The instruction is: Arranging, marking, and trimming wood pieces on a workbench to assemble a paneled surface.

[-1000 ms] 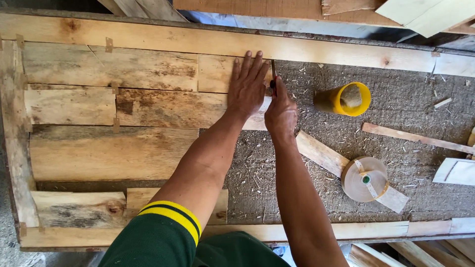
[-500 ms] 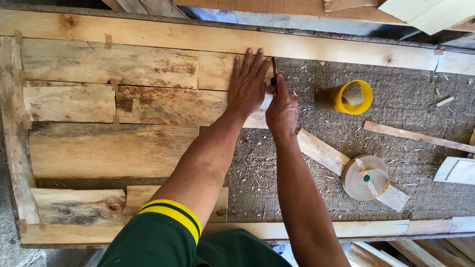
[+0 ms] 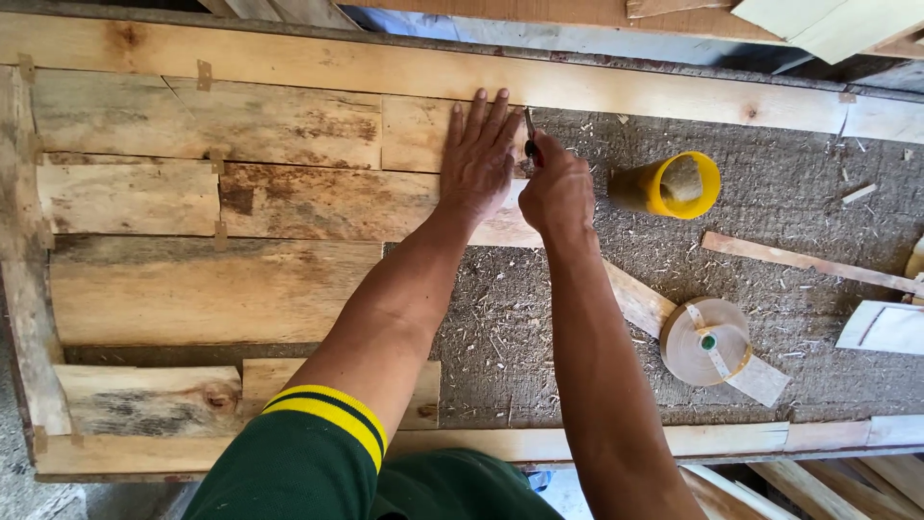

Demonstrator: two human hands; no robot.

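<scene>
1. At the right edge of the laid veneer, right hand (image 3: 556, 188) is closed in a fist round a small dark knife (image 3: 529, 135); blade tip points away from the person, toward the far wooden rail (image 3: 616, 82).
2. Left hand (image 3: 478, 159) lies flat just beside it, fingers spread and pressed down on the veneer piece (image 3: 414, 130), fingertips toward the far rail. The two hands almost touch at the thumb side.
3. Key relation: the knife sits right at the right-hand end of that veneer piece, between the two hands. Its long axis runs near-to-far, across the sheet's grain, which runs left-right. Right hand is the one on the tool; left only pins the sheet.
4. Second veneer strip (image 3: 327, 202) lies under the left wrist, ending under the right wrist.
5. Outward to the right, on the bare fibrous surface (image 3: 818, 202): a yellow-rimmed cup (image 3: 679, 185) on its side, near the right hand.
6. Farther right and nearer the person: a roll of brown paper tape (image 3: 707, 342) resting on a loose wood offcut (image 3: 640, 299), well apart from both hands.
7. Thin wood strip (image 3: 799, 260) lies beyond the cup, slanted.
</scene>
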